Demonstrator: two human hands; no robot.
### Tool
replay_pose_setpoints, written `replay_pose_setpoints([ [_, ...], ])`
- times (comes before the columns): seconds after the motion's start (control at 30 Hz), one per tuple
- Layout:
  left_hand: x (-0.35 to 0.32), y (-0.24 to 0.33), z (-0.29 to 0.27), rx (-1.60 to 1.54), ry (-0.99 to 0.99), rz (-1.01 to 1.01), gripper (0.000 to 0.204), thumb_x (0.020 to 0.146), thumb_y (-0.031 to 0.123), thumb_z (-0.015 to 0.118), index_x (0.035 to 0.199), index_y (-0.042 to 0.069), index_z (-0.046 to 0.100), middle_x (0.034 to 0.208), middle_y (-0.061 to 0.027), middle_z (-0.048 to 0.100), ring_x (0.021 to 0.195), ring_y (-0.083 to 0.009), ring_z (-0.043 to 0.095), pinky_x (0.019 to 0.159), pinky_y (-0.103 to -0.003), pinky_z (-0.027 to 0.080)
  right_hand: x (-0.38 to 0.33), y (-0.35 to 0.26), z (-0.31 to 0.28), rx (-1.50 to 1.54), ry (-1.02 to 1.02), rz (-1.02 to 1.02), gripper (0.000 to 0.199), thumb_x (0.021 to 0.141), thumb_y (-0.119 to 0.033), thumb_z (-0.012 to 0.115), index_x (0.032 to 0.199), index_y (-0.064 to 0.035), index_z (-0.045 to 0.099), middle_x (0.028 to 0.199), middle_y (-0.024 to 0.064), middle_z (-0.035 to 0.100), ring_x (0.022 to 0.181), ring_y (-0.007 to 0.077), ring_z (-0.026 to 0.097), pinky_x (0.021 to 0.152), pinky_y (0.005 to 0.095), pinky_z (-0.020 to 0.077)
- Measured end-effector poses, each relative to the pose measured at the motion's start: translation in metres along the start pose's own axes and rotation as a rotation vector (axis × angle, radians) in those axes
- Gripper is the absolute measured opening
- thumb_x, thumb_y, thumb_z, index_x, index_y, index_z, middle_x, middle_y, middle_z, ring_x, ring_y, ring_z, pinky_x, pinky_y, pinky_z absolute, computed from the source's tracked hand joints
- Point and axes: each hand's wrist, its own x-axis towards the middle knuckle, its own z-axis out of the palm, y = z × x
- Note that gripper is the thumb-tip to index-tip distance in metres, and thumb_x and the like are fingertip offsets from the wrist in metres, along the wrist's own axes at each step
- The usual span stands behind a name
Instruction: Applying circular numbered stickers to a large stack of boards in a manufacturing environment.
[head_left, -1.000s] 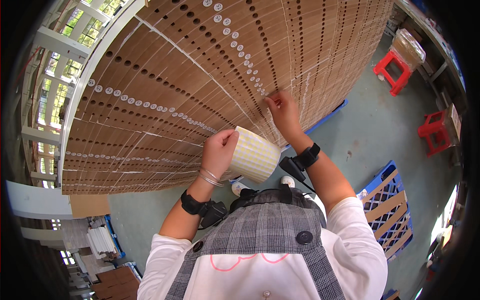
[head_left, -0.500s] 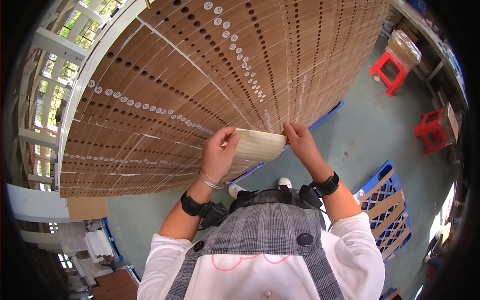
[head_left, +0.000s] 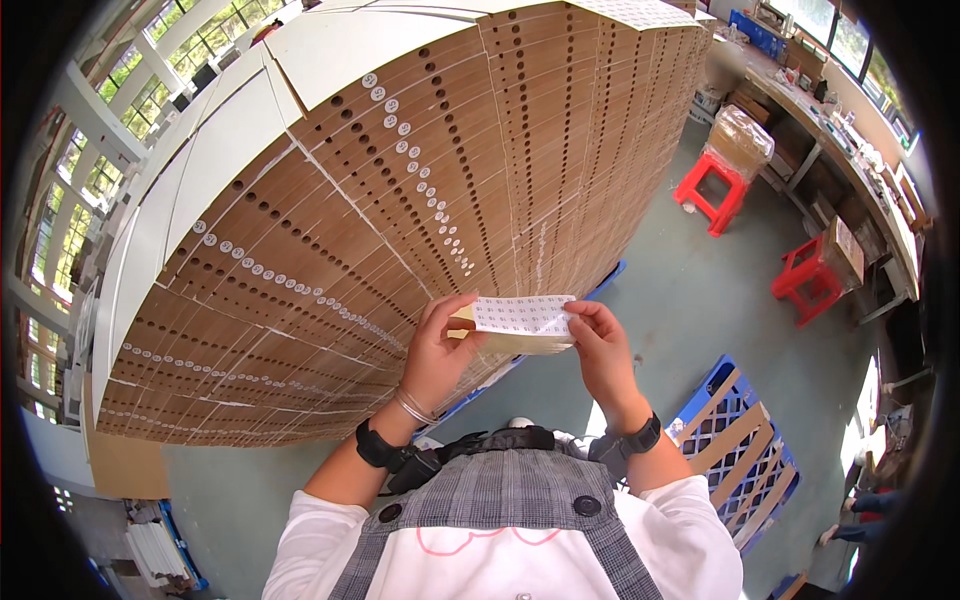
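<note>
My left hand (head_left: pixel 437 345) and my right hand (head_left: pixel 606 355) pinch the two ends of a label sheet (head_left: pixel 523 314) between thumb and fingers. Rows of small printed marks cover its white face, and pale yellow backing shows below and at its left end. It is held in front of a tall stack of brown panels (head_left: pixel 330 220), whose edges carry rows of dark round holes. Round white stickers (head_left: pixel 290 283) run in lines along several panel edges. Whether the sheet touches the stack cannot be told.
White panels (head_left: pixel 340 45) top the stack. At right are a blue pallet with brown slats (head_left: pixel 735 455), two red stools (head_left: pixel 712 192) bearing wrapped boxes (head_left: pixel 742 140), and a long workbench (head_left: pixel 840 150). A person's legs (head_left: pixel 865 518) show at lower right.
The sheet's white printed face now shows, where mostly pale yellow backing showed before. My view has shifted, bringing the stack's top and the workbench into sight. Both hands keep hold of the sheet.
</note>
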Motion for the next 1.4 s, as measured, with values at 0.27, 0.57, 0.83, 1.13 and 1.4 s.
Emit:
replay_pose_setpoints([
  [0.27,0.007,0.044,0.005,0.045,-0.242,-0.154,0.033,0.078,0.006,0.067,0.11,0.003,0.061,0.104,-0.01,0.064,0.094,-0.0142,0.059,0.084,-0.026,0.046,-0.02,-0.03,0.025,-0.103,0.016,-0.203,0.019,0.087,-0.001,0.054,0.105,0.0013,0.057,0.093,0.0039,0.061,0.084,0.0083,0.055,0.075,0.0208,0.0424],
  [0.57,0.016,0.073,-0.011,-0.062,-0.152,-0.23,0.032,0.077,0.004,0.068,0.109,0.002,0.062,0.106,-0.0084,0.062,0.093,-0.0129,0.058,0.084,-0.025,0.047,-0.01,-0.063,0.04,-0.107,-0.316,-0.231,0.037,0.085,0.0,0.055,0.121,0.0056,0.048,0.119,0.0115,0.053,0.109,0.0161,0.051,0.094,0.0282,0.0397],
  [0.83,0.014,0.071,-0.016,-0.051,-0.084,-0.222,0.029,0.077,0.003,0.067,0.106,0.002,0.064,0.103,-0.007,0.064,0.091,-0.0115,0.058,0.081,-0.025,0.048,-0.006,-0.054,0.041,-0.445,-0.269,-0.418,0.031,0.08,0.0,0.061,0.111,0.0014,0.057,0.103,0.0071,0.06,0.092,0.0124,0.055,0.081,0.0251,0.0437],
  [1.13,0.01,0.066,-0.019,-0.006,-0.092,-0.169,0.027,0.077,0.0,0.067,0.104,0.001,0.063,0.102,-0.008,0.063,0.091,-0.0134,0.06,0.08,-0.025,0.049,-0.005,-0.048,0.041,-0.634,-0.175,-0.519,0.018,0.074,0.002,0.066,0.091,-0.0024,0.064,0.082,0.0069,0.059,0.079,0.0157,0.056,0.069,0.0251,0.0432],
  [1.4,0.01,0.061,-0.019,0.45,0.101,0.008,0.032,0.073,0.007,0.071,0.104,0.005,0.063,0.097,-0.007,0.064,0.093,-0.0191,0.059,0.086,-0.03,0.045,-0.004,-0.042,0.04,-0.77,-0.026,-0.638,0.013,0.073,0.003,0.064,0.084,-0.0027,0.06,0.087,0.0083,0.06,0.088,0.0233,0.055,0.074,0.0306,0.0427],
])
